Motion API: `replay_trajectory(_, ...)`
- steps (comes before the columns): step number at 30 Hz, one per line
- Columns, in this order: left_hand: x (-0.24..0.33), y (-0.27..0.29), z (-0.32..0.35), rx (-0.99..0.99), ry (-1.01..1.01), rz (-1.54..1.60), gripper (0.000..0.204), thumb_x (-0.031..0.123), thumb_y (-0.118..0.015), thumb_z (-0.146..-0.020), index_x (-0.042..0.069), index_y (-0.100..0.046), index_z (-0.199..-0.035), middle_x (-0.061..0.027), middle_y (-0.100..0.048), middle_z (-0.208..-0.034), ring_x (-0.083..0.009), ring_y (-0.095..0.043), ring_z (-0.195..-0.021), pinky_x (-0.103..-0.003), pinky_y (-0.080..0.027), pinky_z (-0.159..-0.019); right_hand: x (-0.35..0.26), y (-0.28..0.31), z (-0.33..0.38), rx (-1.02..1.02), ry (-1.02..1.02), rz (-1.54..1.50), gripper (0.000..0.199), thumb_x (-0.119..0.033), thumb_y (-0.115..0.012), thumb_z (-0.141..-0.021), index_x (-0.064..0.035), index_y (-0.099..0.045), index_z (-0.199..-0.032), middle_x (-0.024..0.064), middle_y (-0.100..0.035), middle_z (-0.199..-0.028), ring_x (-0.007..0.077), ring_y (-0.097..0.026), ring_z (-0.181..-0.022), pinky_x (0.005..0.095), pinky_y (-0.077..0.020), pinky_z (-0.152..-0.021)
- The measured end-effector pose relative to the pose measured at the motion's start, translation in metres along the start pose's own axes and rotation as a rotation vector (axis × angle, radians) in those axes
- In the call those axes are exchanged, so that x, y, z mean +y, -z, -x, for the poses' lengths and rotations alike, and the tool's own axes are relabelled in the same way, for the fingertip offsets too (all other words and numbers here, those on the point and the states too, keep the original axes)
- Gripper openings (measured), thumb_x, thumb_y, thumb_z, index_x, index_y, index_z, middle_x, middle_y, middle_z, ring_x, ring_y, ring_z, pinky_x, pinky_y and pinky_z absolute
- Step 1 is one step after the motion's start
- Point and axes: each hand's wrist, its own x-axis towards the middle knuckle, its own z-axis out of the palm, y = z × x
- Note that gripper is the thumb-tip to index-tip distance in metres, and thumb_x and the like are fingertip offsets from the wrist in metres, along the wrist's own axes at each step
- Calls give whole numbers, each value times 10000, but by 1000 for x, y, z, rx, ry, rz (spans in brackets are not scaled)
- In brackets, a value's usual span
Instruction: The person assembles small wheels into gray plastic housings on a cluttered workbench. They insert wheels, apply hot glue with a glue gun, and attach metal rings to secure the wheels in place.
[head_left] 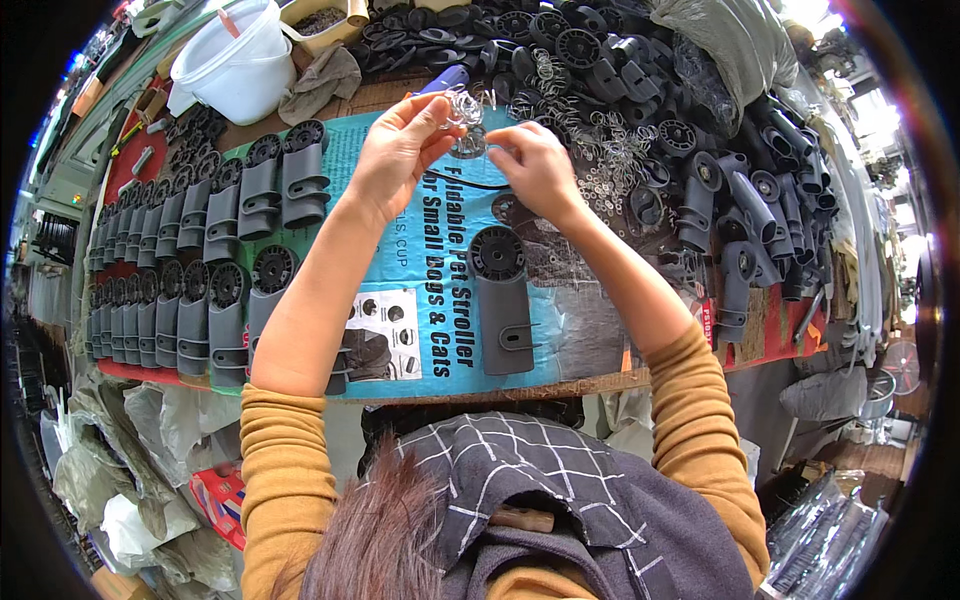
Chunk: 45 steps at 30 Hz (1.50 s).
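We see one grey wheel housing [500, 300] lying alone on the blue printed sheet [440, 330] in front of us, its black wheel at the far end. To our left, finished housings [200, 270] stand in two rows; we count about nine or ten in each, though the far ones shrink into the curved rim and we cannot be sure. One white bucket [235, 60] sits at the far left.

Both of our hands are raised over the far part of the sheet. Our left hand [400, 150] is curled, thumb and fingers pinched on a small tangle of clear rings [462, 108]. Our right hand [535, 165] is closed into a loose fist, fingertips pinching towards the same cluster; whether it grips a ring of its own we cannot tell, since the knuckles cover it.

Beyond and to the right lies a heap of loose rings [610, 160], too many to count, and past it a big pile of black wheels and grey parts [740, 200] that crowds the right side of the bench. A grey sack [730, 40] rests on top of that pile.

Our own forearms hide part of the sheet, and a checked garment [560, 490] blocks the near edge of the bench
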Motion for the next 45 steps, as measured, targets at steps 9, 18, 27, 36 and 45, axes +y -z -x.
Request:
replay_trajectory(9,0,6,3,151,-90,-464,297,162,-713,-886,25,-622,-1134,-56,-682,-1007,-125,-644,-890,-244,-521,-781,12,-1,-1,161,216,117,374,-92,-642,-850,-85,-623,-1223,137,-633,-957,312,-597,-940,417,-465,-866)
replay_trajectory(18,-40,-31,98,-107,-283,-1290,695,452,-765,-758,-26,-579,-1226,-213,-566,-1179,-360,-510,-1140,-439,-389,-1028,-8,53,114,6,-177,-119,103,-81,-709,-811,-28,-643,-869,124,-689,-921,242,-671,-850,338,-519,-737)
replay_trajectory(27,-76,-33,123,38,-86,-1349,1031,513,-828,-620,0,-397,-1404,-197,-418,-1372,-372,-381,-1261,-464,-322,-1081,-37,34,104,-125,107,-111,261,-85,-696,-822,-56,-638,-1075,120,-660,-941,281,-647,-857,375,-519,-761)
replay_trajectory(36,-78,-26,122,22,-133,-1278,985,502,-837,-604,5,-443,-1357,-175,-476,-1330,-363,-397,-1257,-461,-343,-1066,-49,29,91,-229,227,78,290,-112,-696,-801,-52,-650,-1081,113,-637,-920,303,-602,-917,397,-489,-798)
replay_trajectory(45,-76,-26,143,-24,-114,-1264,981,533,-819,-622,4,-449,-1360,-171,-471,-1337,-353,-403,-1236,-451,-333,-1068,13,33,21,90,135,550,670,-367,-795,-734,-51,-560,-1277,177,-573,-1268,333,-480,-1205,437,-390,-1009)
